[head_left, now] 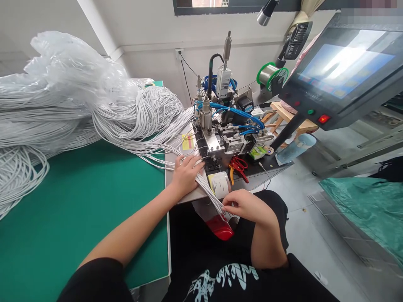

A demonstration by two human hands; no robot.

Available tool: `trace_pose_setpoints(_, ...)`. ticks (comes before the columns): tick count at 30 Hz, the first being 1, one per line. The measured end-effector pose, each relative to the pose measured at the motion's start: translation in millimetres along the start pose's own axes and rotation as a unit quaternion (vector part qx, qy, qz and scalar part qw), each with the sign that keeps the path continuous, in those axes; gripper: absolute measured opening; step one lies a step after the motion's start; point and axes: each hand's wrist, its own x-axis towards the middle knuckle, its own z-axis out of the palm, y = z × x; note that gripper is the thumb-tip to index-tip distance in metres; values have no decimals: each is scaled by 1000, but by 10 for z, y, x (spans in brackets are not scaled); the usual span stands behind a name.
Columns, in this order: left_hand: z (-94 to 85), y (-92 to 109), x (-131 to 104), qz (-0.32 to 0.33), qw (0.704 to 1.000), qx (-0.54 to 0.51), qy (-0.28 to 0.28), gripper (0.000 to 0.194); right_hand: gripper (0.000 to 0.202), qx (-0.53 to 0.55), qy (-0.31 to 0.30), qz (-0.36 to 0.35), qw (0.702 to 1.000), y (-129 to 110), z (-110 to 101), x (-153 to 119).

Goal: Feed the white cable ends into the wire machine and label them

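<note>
A bundle of white cables (206, 186) runs from the table, under my left hand, down toward my lap. My left hand (186, 174) is closed over this bundle at the table's edge, its fingertips beside the front of a bench machine (220, 140). One thin cable shows between those fingertips and the machine. Lower down, my right hand (242, 204) has its fingers pinched at the free ends of the cables. Below the ends is a red object (222, 228), partly hidden. A labelled roll or tub (219, 184) stands between my hands.
Large coils of white cable (154, 109) and clear plastic bags (75, 67) cover the back of the green table (103, 188). Red-handled scissors (239, 165) lie by the machine. A screen (346, 71), a wire spool (269, 75) and a bottle (296, 149) stand at right.
</note>
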Motion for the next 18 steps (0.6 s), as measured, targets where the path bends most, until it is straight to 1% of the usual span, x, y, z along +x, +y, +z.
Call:
trace_pose_setpoints(2,-7,-9,-4,12,1000,-3,8,26,19,-13,23,-9,1000,-7,-17,-13)
trace_pose_setpoints(4,-28,-15,-12,44,999,-8,18,29,19,-20,53,-8,998,-8,-79,-51)
trace_pose_setpoints(7,-85,-3,-25,128,991,-18,32,36,19,-4,119,9,993,23,-193,-113)
trace_pose_setpoints(9,-124,18,-31,186,982,-24,32,39,20,31,188,28,981,69,-235,-125)
trace_pose_setpoints(10,-139,30,-33,207,977,-26,31,39,20,54,225,37,972,96,-239,-117)
trace_pose_setpoints(12,-157,48,-33,229,973,-27,32,38,21,109,288,50,950,150,-213,-71)
trace_pose_setpoints(15,-163,57,-25,228,972,-17,47,34,23,198,343,59,916,210,-116,57)
trace_pose_setpoints(18,-160,60,-16,221,973,-9,63,26,27,271,397,70,874,245,-1,205)
